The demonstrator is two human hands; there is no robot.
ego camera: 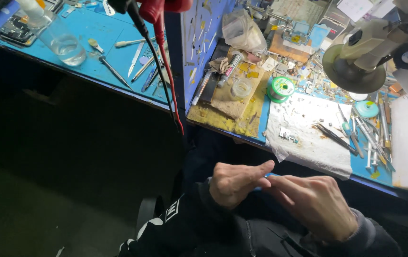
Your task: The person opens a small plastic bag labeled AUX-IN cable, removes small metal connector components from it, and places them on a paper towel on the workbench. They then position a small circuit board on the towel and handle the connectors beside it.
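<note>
Meeting fingertip to fingertip, both hands, left (235,183), right (315,204); grasp unclear | glass beaker (61,38) holding clear liquid

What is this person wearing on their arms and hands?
Both hands are bare: no gloves, rings or watch show. The left hand comes out of a black sleeve with white markings near the cuff. The right hand comes out of a dark sleeve with a grey ribbed cuff.

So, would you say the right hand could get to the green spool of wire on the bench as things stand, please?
Probably yes. The right hand sits below the bench edge against the left hand, and only the flat white cloth lies between it and the green spool; nothing tall blocks that path.
</note>
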